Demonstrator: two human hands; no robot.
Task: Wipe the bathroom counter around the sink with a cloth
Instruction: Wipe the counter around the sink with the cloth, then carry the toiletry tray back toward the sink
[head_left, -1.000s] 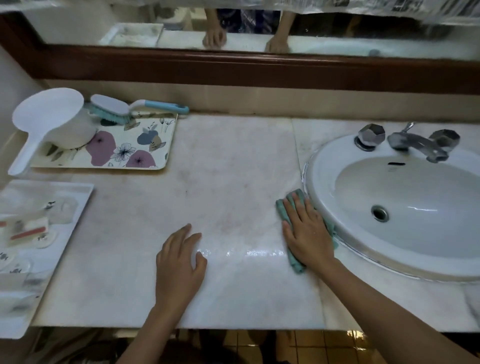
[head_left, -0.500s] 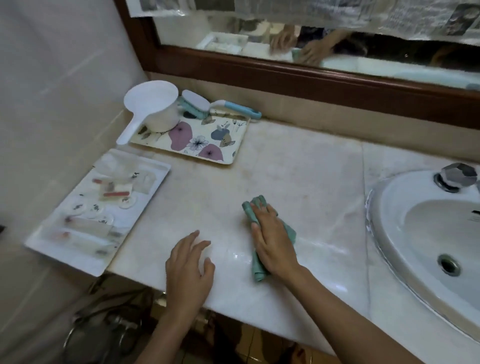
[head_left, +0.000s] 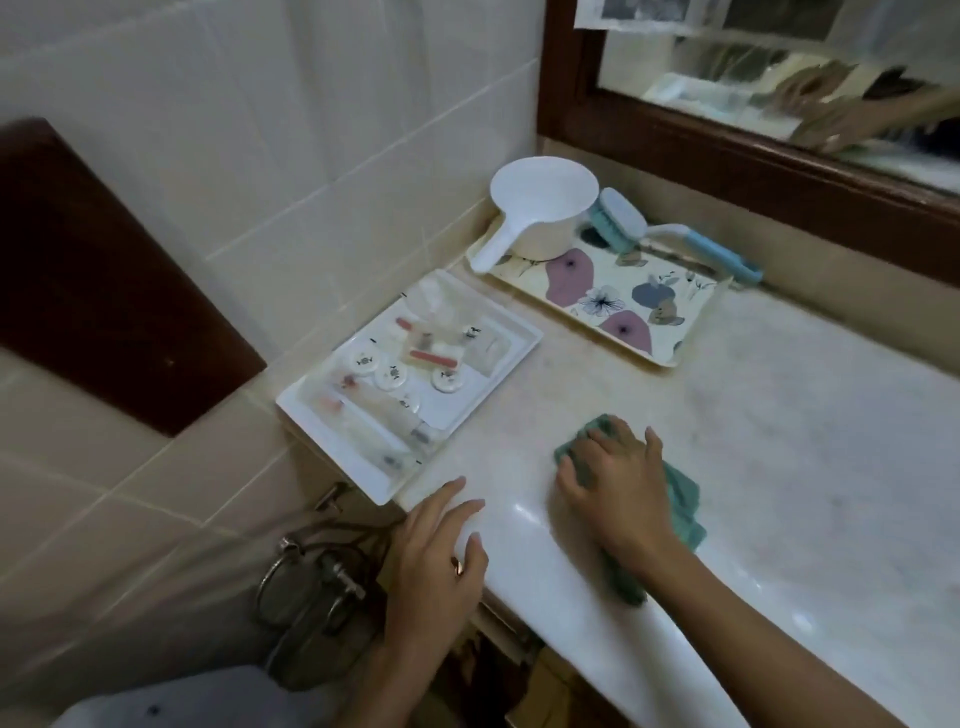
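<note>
A folded green cloth (head_left: 680, 499) lies flat on the pale marble counter (head_left: 779, 415), near its front left part. My right hand (head_left: 618, 493) presses down on the cloth, palm flat, covering most of it. My left hand (head_left: 441, 561) rests open on the counter's rounded front edge, just left of the cloth, fingers slightly spread. A wet shiny streak runs along the front edge by both hands. The sink is out of view to the right.
A white tray of small toiletries (head_left: 410, 379) sits at the counter's left end, overhanging the edge. Behind it a floral tray (head_left: 623, 306) carries a white scoop (head_left: 540, 213) and a blue-handled brush (head_left: 675, 234). A wood-framed mirror (head_left: 727, 150) runs along the back. Tiled wall at left.
My right hand has slid the cloth leftward from the sink rim across the counter. The view has swung left, so the sink has left the frame. My left hand stays at the front edge.
</note>
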